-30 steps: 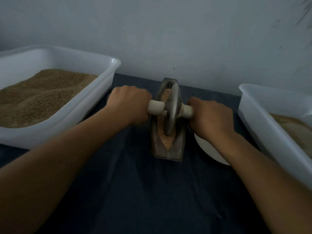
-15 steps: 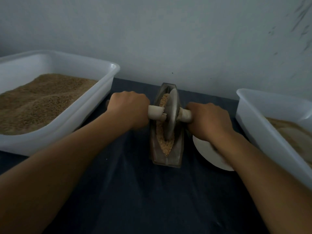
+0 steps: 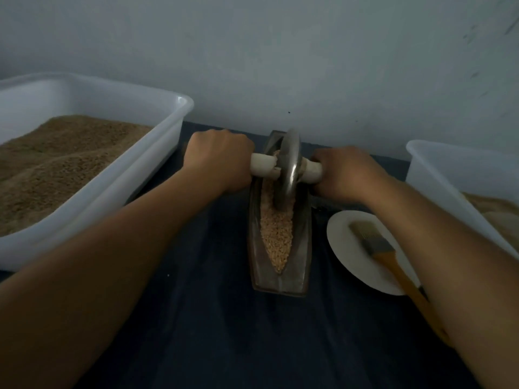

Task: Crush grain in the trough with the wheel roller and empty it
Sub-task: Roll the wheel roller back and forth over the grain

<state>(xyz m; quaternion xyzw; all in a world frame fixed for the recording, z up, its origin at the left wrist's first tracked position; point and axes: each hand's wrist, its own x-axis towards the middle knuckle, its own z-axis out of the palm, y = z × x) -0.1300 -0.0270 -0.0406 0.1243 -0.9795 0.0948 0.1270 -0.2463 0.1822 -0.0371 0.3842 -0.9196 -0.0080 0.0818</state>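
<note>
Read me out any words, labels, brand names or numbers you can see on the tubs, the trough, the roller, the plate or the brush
None: no readable text shows in the head view.
The left white plastic tub of brown grain, the right white plastic tub, the narrow metal trough, the metal wheel roller with white handles, the round white plate and the wooden-handled paintbrush all show plain surfaces.
The dim light could hide faint embossing.

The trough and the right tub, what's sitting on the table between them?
In the head view, a white plate lies between the trough and the right tub, with a brush resting on it, its handle running under the right forearm.
</note>
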